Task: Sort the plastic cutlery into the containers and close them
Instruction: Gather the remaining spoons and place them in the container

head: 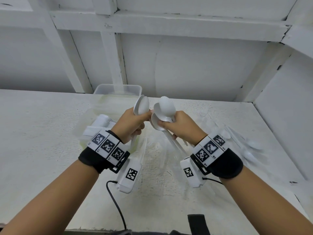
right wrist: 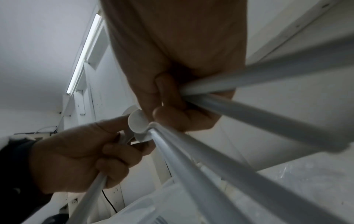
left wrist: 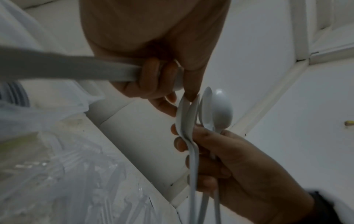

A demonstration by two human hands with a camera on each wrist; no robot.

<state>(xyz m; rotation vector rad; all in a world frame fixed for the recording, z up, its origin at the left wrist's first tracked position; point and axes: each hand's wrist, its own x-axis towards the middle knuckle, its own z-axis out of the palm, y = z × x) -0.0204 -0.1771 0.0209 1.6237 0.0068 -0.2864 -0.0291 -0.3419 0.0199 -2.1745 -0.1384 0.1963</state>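
White plastic spoons fill both fists, bowls up and handles pointing down toward the wrists. The left hand [head: 129, 122] has its fingers curled round the handles of a nested pair of spoons [head: 141, 105], thumb pressed near the necks; the left wrist view shows those fingers [left wrist: 151, 75] wrapped over a handle. The right hand [head: 181, 126] clenches a larger bunch of spoons [head: 163, 111], their bowls fanned at slightly different angles and their handles sticking out below the palm. The two bundles are held close together above the table [head: 42, 133], with the left fingertips just beside the lowest bowl of the right bunch; whether they touch cannot be told. Under and behind the left hand sits a clear plastic container [head: 118, 90] against the white wall, and left of the wrist lies a stack of white cutlery [head: 103, 122] in another clear container. More loose spoons [head: 250, 146] lie scattered on the table to the right of the right wrist. Both wrists wear black straps with printed marker tags.
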